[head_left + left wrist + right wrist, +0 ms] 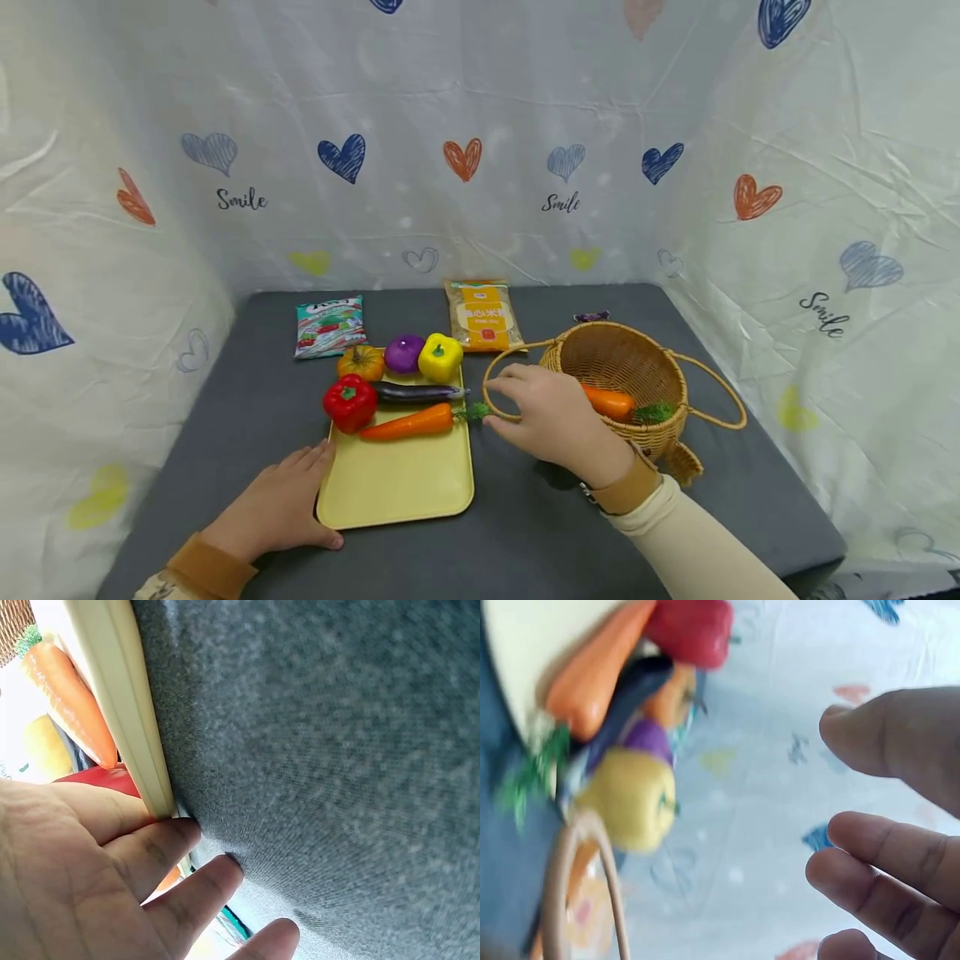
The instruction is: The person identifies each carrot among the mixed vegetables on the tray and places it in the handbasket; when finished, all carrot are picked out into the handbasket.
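My left hand [281,504] lies along the left side of a cream-yellow tray [397,492], its extended fingers touching the edge. On the tray are a carrot [412,423], an eggplant [416,393], a red bell pepper [349,403], a yellow bell pepper [440,357], a purple onion [404,353] and a small pumpkin [361,363]. Between tray and wicker basket [611,354] hovers my right hand [551,417], by the basket's left handle [491,367]. In the right wrist view its thumb and fingers [862,881] are apart with nothing between them. Another carrot [609,403] lies inside the basket.
A teal snack bag [330,327] and a yellow bag of grain [483,315] lie behind the tray on the grey tabletop [525,533]. Near the back right is a small purple wrapped item [592,316]. The basket's right handle [720,383] sticks out sideways. A heart-printed curtain surrounds the table.
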Motion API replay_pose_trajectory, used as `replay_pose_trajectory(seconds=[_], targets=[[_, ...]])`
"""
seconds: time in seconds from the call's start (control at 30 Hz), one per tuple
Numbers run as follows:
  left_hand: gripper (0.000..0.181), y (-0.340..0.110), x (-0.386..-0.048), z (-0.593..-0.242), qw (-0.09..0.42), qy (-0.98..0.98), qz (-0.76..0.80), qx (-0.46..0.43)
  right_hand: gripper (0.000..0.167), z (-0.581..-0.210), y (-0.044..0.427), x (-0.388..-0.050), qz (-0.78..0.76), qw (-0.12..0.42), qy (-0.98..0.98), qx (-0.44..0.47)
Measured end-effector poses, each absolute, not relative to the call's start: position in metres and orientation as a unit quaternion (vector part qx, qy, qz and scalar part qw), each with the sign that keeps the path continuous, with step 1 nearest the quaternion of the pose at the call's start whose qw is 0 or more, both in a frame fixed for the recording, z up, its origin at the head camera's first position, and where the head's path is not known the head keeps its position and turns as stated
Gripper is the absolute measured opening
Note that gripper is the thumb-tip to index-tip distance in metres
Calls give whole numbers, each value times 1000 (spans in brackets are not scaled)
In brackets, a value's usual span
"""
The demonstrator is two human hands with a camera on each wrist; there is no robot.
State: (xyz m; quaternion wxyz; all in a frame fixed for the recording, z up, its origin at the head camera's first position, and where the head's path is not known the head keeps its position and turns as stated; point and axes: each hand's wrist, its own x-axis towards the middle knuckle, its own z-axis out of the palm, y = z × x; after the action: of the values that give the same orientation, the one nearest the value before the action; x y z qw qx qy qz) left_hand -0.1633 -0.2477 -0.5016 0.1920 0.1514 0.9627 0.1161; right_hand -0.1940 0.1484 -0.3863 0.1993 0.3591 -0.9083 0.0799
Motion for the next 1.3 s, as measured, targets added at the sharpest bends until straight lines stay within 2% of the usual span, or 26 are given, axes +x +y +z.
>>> replay_pose_trajectory(seconds=[0.3,0.4,0.6,0.8,1.3], targets=[[146,-245,-162,-501,192,962,122,153,44,-416,99,-202,86,101,-915,381],[145,-246,-161,-502,186,962,122,156,45,-427,86,-208,82,83,-916,385],[145,-246,-160,-499,185,963,122,155,39,-450,68,-220,75,73,-919,381],[146,-248,-160,-499,186,963,117,153,41,-468,57,-229,44,63,-925,373],[147,-246,-159,-497,184,964,117,150,35,-482,54,-234,24,53,-936,347]])
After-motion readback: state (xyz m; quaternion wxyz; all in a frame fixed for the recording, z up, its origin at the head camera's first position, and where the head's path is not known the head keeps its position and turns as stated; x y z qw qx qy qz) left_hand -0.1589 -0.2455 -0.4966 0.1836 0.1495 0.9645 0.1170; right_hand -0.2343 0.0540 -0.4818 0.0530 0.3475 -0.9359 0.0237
